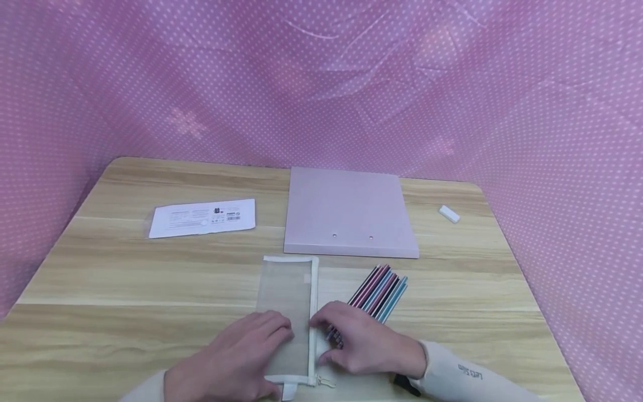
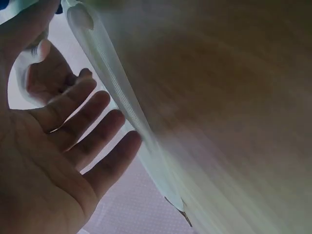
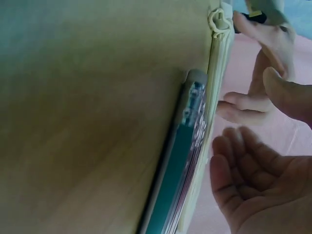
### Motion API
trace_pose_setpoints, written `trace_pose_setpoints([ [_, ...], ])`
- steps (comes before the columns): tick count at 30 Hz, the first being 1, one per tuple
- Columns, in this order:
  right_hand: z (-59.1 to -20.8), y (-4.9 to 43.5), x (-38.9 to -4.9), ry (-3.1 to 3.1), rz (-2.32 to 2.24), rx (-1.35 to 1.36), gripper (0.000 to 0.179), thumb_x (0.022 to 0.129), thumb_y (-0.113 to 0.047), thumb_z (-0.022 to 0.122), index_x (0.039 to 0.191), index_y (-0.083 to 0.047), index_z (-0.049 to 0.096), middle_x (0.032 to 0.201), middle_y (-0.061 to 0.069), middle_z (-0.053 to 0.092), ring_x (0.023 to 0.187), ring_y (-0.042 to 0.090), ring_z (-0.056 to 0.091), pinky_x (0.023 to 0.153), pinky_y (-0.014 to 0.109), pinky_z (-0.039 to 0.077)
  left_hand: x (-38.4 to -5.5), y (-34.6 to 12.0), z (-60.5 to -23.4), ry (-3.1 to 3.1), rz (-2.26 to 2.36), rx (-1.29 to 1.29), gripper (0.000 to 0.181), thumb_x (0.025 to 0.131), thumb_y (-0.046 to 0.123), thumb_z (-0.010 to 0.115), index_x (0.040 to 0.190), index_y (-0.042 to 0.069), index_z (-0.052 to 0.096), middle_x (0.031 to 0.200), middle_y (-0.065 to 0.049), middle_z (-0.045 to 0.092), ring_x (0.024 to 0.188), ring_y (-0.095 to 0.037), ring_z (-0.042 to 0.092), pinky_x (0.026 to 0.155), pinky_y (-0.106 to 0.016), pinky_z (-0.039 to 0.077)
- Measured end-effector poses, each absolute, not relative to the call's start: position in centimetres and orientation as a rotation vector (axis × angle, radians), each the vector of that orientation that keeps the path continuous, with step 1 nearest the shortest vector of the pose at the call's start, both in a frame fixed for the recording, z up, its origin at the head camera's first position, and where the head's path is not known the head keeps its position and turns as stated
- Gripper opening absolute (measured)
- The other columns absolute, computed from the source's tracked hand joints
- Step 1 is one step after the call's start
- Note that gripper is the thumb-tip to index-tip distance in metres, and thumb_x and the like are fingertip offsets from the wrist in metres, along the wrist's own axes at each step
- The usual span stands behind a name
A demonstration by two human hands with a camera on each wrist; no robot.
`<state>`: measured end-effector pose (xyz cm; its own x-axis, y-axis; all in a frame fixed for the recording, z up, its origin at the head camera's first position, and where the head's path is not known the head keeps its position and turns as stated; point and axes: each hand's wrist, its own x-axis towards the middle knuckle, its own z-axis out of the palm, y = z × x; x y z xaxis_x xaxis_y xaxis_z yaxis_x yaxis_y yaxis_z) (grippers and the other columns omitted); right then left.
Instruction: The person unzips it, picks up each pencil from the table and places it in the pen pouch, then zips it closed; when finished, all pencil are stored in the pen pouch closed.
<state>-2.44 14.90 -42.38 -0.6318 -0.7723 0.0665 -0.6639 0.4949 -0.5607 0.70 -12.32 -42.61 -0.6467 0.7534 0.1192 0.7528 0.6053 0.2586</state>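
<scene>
Stretching across the foreground: a wooden table (image 1: 125,290)

A pink folder (image 1: 346,209) lies at its back; nearer, flat, lies the mesh pouch (image 1: 285,290). Over its left side, the left hand (image 1: 241,352) has fingers loosely extended, gripping nothing. The right hand (image 1: 358,340), loosely bent, also holds nothing, by its zipped side. Partly under that hand lie the pencils (image 1: 378,293), bunched.

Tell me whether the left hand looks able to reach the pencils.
Probably not easily: the right hand covers part of the pencils and sits between their near ends and the left hand.
</scene>
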Motion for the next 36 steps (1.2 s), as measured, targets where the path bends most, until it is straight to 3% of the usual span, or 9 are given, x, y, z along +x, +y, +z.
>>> trace_pose_setpoints([
  [6, -42.5, 14.8, -2.4, 2.488, -0.749, -1.267, 0.038, 0.085, -0.034, 0.082, 0.116, -0.019, 0.067, 0.103, -0.01, 0.068, 0.088, 0.001, 0.057, 0.079, 0.005, 0.045, 0.7, -12.3, -42.7, 2.805, 0.404, 1.422, 0.056, 0.069, 0.052, 0.085, 0.108, 0.016, 0.067, 0.11, 0.009, 0.063, 0.1, -0.007, 0.056, 0.082, -0.027, 0.054],
  [11, -42.4, 14.6, -2.4, 2.459, -0.668, -1.317, 0.035, 0.085, -0.036, 0.082, 0.114, -0.021, 0.068, 0.103, -0.013, 0.067, 0.087, -0.003, 0.054, 0.08, 0.005, 0.045, 0.5, -12.2, -42.6, 2.755, 0.565, 1.466, 0.017, 0.075, 0.035, 0.082, 0.078, 0.027, 0.067, 0.08, 0.02, 0.059, 0.075, 0.005, 0.05, 0.057, -0.011, 0.038],
  [16, -42.5, 14.5, -2.4, 2.452, -0.633, -1.353, 0.035, 0.086, -0.039, 0.081, 0.114, -0.022, 0.068, 0.104, -0.015, 0.066, 0.088, -0.005, 0.053, 0.081, 0.005, 0.045, 0.5, -11.9, -42.5, 2.716, 0.79, 1.465, 0.033, 0.074, 0.014, 0.075, 0.059, 0.031, 0.051, 0.06, 0.026, 0.041, 0.058, 0.013, 0.033, 0.051, -0.001, 0.026],
  [20, -42.3, 14.5, -2.3, 2.445, -0.647, -1.359, 0.037, 0.086, -0.039, 0.08, 0.115, -0.022, 0.068, 0.108, -0.015, 0.067, 0.093, -0.005, 0.056, 0.085, 0.007, 0.047, 0.3, -12.0, -42.1, 2.724, 0.855, 1.501, 0.029, 0.075, 0.013, 0.077, 0.062, 0.031, 0.058, 0.061, 0.027, 0.045, 0.058, 0.014, 0.032, 0.052, 0.0, 0.026],
  [24, -41.8, 14.6, -2.3, 2.435, -0.727, -1.437, 0.04, 0.082, -0.035, 0.083, 0.116, -0.021, 0.066, 0.109, -0.014, 0.067, 0.097, -0.003, 0.058, 0.089, 0.005, 0.046, -0.1, -12.4, -41.3, 2.709, 0.992, 1.553, 0.015, 0.078, 0.013, 0.08, 0.077, 0.026, 0.073, 0.073, 0.023, 0.062, 0.066, 0.014, 0.05, 0.062, 0.0, 0.042],
  [28, -41.3, 14.5, -2.5, 2.42, -0.922, -1.555, 0.036, 0.082, -0.024, 0.085, 0.112, -0.02, 0.065, 0.103, -0.012, 0.066, 0.086, 0.002, 0.06, 0.08, 0.001, 0.044, -0.9, -12.7, -40.2, 2.71, 1.13, 1.614, 0.017, 0.076, 0.009, 0.083, 0.083, 0.022, 0.075, 0.078, 0.018, 0.068, 0.072, 0.01, 0.06, 0.066, -0.003, 0.049],
  [32, -40.6, 14.6, -3.2, 2.394, -1.175, -1.711, 0.031, 0.082, -0.013, 0.083, 0.109, -0.016, 0.069, 0.1, -0.008, 0.071, 0.084, 0.001, 0.064, 0.077, 0.006, 0.051, -1.8, -12.8, -38.8, 2.735, 1.211, 1.667, 0.02, 0.072, 0.006, 0.085, 0.085, 0.018, 0.075, 0.08, 0.012, 0.073, 0.073, 0.005, 0.066, 0.067, -0.006, 0.053],
  [36, -39.3, 14.5, -4.4, 2.419, -1.424, -1.932, 0.023, 0.083, -0.005, 0.08, 0.105, -0.005, 0.073, 0.095, 0.003, 0.076, 0.082, 0.005, 0.069, 0.077, 0.011, 0.056, -2.7, -12.8, -37.0, 2.764, 1.279, 1.7, 0.01, 0.08, 0.009, 0.081, 0.085, 0.015, 0.076, 0.082, 0.008, 0.075, 0.075, 0.0, 0.069, 0.072, -0.01, 0.057],
])
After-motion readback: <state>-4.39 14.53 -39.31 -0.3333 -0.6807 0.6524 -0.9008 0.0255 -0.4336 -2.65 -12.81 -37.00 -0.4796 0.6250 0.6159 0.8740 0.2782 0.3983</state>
